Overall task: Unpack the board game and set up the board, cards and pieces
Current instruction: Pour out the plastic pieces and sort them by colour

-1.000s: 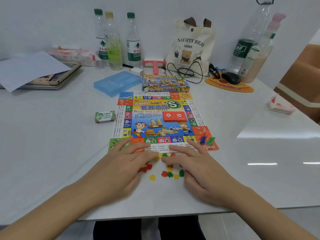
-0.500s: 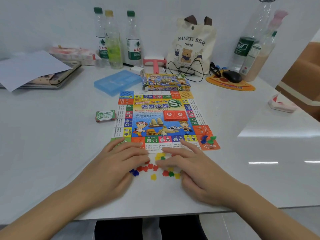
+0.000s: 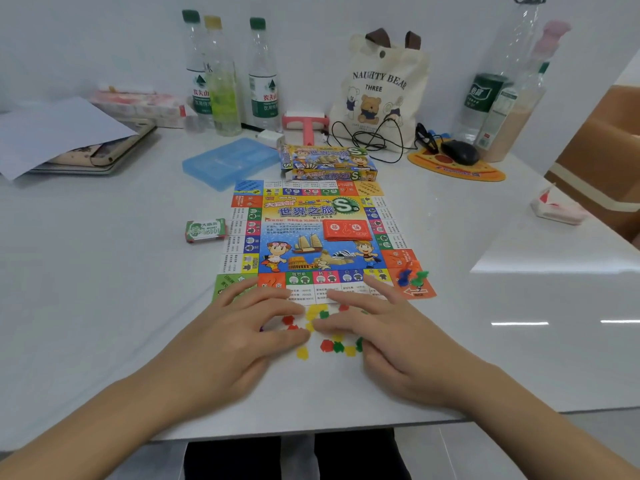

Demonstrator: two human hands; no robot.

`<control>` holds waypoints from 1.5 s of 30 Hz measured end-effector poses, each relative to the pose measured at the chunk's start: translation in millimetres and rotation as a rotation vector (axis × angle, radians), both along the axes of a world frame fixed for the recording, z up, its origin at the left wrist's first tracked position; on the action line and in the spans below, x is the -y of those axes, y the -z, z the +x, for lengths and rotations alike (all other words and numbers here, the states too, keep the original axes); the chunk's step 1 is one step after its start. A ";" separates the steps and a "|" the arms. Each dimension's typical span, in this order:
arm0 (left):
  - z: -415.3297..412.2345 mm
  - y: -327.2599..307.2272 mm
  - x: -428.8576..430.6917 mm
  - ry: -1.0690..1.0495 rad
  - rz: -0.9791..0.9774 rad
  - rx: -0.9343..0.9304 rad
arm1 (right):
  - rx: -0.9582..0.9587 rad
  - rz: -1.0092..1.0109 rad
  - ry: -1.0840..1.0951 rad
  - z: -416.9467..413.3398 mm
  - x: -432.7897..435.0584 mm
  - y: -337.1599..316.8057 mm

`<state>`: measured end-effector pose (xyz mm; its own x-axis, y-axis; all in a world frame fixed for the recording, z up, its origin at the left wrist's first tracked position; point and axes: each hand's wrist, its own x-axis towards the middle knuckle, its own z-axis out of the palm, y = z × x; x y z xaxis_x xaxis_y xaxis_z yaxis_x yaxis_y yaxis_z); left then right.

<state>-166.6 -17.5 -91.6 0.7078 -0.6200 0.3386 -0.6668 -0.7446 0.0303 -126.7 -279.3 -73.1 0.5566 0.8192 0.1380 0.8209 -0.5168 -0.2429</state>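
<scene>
Head view: at the near edge of the board point(image 3: 311, 244), the left hand point(image 3: 239, 337) and right hand point(image 3: 391, 344) lie flat on the worktop point(image 3: 104, 306). Each grip is slack and holds nothing, with small coloured house pieces point(image 3: 337, 346) between them. Pawns point(image 3: 412, 277) stand on the board's near right corner, and a red card stack point(image 3: 346, 230) lies near its middle. The game box point(image 3: 329, 164) sits beyond its far edge.

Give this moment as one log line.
left hand: flat on table among coloured tokens | right hand: likewise | game board: unfolded | red cards: on board
</scene>
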 end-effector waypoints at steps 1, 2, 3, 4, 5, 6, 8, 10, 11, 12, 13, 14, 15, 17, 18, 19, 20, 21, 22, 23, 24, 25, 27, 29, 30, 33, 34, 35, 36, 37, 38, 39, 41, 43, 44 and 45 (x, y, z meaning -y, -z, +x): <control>-0.2 -0.6 0.2 0.000 -0.002 0.001 | -0.005 -0.015 -0.006 0.4 -0.7 1.6; -0.5 -0.8 0.1 0.001 -0.007 -0.002 | -0.003 -0.015 -0.004 0.9 -0.5 2.3; -0.9 -0.7 -0.2 0.001 -0.011 -0.006 | 0.002 -0.004 0.004 1.5 -0.1 2.2; -1.5 -0.7 -1.0 -0.001 -0.013 -0.010 | 0.009 0.014 0.013 2.0 0.3 1.6; -2.2 -0.4 -2.2 -0.004 -0.014 -0.013 | 0.017 0.037 0.020 2.0 0.4 0.7; -2.5 -0.6 -2.9 -0.008 -0.013 -0.017 | 0.026 0.060 0.025 2.3 0.4 0.0; -2.2 -1.0 -2.6 -0.014 0.002 -0.025 | 0.044 0.080 0.036 2.2 0.4 -0.3; 0.4 -1.8 1.2 -0.013 0.043 -0.027 | 0.053 0.072 0.046 2.4 2.0 0.6; 2.1 -2.1 3.9 -0.016 0.063 -0.028 | 0.051 0.069 0.049 2.5 3.6 1.4; 3.9 -1.9 6.3 -0.021 0.080 -0.031 | 0.046 0.070 0.052 2.6 5.3 2.0; 5.5 -1.4 8.3 -0.026 0.094 -0.032 | 0.042 0.074 0.053 2.6 7.1 2.7; 6.8 -0.6 9.9 -0.032 0.106 -0.034 | 0.040 0.078 0.054 2.7 9.2 3.1; 7.9 0.5 11.0 -0.036 0.117 -0.037 | 0.038 0.082 0.058 2.6 11.4 3.8; 9.3 2.6 12.5 -0.036 0.125 -0.048 | 0.030 0.100 0.094 3.2 17.6 4.4; 9.7 3.3 12.7 -0.037 0.124 -0.054 | 0.019 0.114 0.123 3.6 21.1 4.2; 9.9 3.6 13.0 -0.038 0.122 -0.058 | 0.006 0.126 0.150 4.2 24.9 4.2; 10.0 3.4 13.4 -0.039 0.117 -0.062 | -0.004 0.134 0.169 4.7 28.2 4.6; 9.7 2.8 13.8 -0.039 0.108 -0.065 | -0.013 0.137 0.181 4.7 31.1 5.1; 9.5 1.7 14.6 -0.035 0.096 -0.068 | -0.021 0.136 0.188 4.7 33.3 6.0; 9.2 0.8 15.2 -0.030 0.085 -0.069 | -0.028 0.130 0.187 4.3 34.4 7.1; 9.1 -0.2 15.9 -0.023 0.077 -0.067 | -0.032 0.122 0.180 3.9 34.6 8.3; 9.3 -1.1 16.8 -0.017 0.070 -0.061 | -0.033 0.111 0.170 3.3 34.1 9.1; 10.4 -1.9 18.2 -0.011 0.057 -0.045 | -0.036 0.090 0.160 2.8 31.9 9.6; 10.7 -2.4 19.4 0.002 0.047 -0.032 | -0.043 0.076 0.155 2.5 29.3 8.9; 10.4 -2.8 19.7 0.020 0.043 -0.023 | -0.048 0.070 0.152 2.6 28.0 8.6; 9.0 -4.9 18.8 0.061 0.025 -0.011 | -0.059 0.061 0.160 2.8 28.1 8.5; 9.5 -5.1 18.0 0.048 0.021 -0.011 | -0.061 0.058 0.166 2.8 28.5 8.2; 10.4 -4.7 17.2 0.025 0.017 -0.010 | -0.060 0.056 0.171 2.7 28.8 7.8; 11.8 -3.5 16.4 -0.004 0.013 -0.010 | -0.058 0.056 0.171 2.8 28.7 7.5; 12.8 -2.3 15.8 -0.036 0.011 -0.008 | -0.054 0.055 0.168 3.2 27.6 7.1; 13.9 -0.9 15.4 -0.065 0.014 -0.007 | -0.053 0.054 0.163 3.4 26.4 6.9; 14.7 0.0 15.6 -0.084 0.019 -0.005 | -0.053 0.051 0.160 3.6 25.1 6.8; 16.5 0.9 16.4 -0.097 0.027 -0.005 | -0.053 0.054 0.154 4.2 24.3 7.0; 18.8 0.9 16.8 -0.101 0.029 -0.014 | -0.056 0.061 0.151 3.8 24.6 6.8; 20.2 0.8 16.6 -0.102 0.030 -0.019 | -0.058 0.065 0.150 3.2 24.9 6.7; 21.4 0.6 16.1 -0.103 0.028 -0.022 | -0.057 0.067 0.149 2.8 25.1 6.4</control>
